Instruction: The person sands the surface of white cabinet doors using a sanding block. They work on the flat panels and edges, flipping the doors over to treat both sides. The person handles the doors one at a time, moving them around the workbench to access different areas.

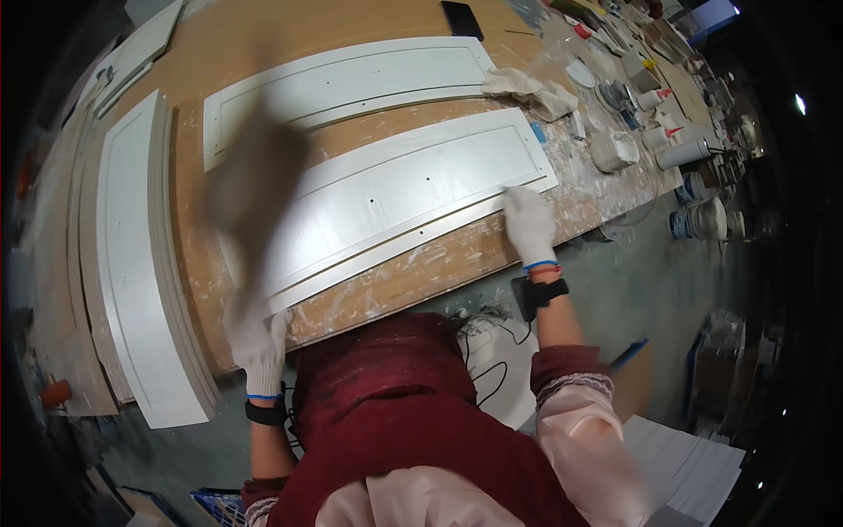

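A long white framed panel [413, 189] with several small dark holes lies slantwise on the brown work table. My left hand [257, 342], in a white knit glove, holds its near left corner, with the thumb at the near edge; a blur hides part of the fingers. At the right end, my gloved right hand [529, 227] has its fingers curled at the same panel's near edge. Beyond it lies another white panel [351, 81], with a crumpled pale cloth [533, 91] touching its right end.
Stacked white panels [136, 255] stand at the table's left. A black phone [462, 19] lies at the far side. Glue bottles [654, 98], a grey can [683, 155] and tubs [702, 220] crowd the right. A dark blurred shape [255, 180] covers part of both panels.
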`<state>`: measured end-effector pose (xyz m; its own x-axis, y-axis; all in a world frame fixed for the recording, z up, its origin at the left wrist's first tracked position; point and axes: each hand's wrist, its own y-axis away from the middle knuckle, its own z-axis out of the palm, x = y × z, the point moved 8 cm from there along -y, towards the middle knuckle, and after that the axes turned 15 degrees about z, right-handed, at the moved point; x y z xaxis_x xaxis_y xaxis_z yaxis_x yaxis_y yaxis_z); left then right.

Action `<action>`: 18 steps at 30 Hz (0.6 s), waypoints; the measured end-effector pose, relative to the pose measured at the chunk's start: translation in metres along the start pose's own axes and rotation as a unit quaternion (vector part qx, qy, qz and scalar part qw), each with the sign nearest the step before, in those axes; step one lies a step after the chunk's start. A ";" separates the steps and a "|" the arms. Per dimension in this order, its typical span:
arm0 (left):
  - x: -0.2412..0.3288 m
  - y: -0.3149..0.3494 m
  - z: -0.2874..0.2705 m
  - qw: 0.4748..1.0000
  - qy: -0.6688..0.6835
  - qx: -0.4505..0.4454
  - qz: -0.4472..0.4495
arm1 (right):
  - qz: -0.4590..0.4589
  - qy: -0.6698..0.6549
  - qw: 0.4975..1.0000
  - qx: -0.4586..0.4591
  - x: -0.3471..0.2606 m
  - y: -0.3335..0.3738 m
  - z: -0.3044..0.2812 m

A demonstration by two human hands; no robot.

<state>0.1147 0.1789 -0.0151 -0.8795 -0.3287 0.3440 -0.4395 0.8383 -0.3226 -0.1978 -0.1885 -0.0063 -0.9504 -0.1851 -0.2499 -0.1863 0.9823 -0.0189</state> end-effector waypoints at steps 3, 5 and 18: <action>0.002 -0.002 0.002 1.000 -0.006 0.001 0.013 | 0.102 0.115 0.988 -0.002 0.029 -0.019 0.004; 0.001 -0.002 0.002 1.000 -0.010 0.008 0.018 | 0.013 0.092 0.996 0.003 0.003 0.004 0.014; -0.012 0.003 0.006 0.996 0.071 0.030 -0.048 | 0.049 0.049 0.997 0.042 0.041 0.002 0.017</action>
<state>0.1226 0.1823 -0.0252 -0.8001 -0.3387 0.4951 -0.5347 0.7768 -0.3328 -0.2334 -0.1934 -0.0330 -0.9835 -0.0867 -0.1590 -0.0746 0.9939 -0.0808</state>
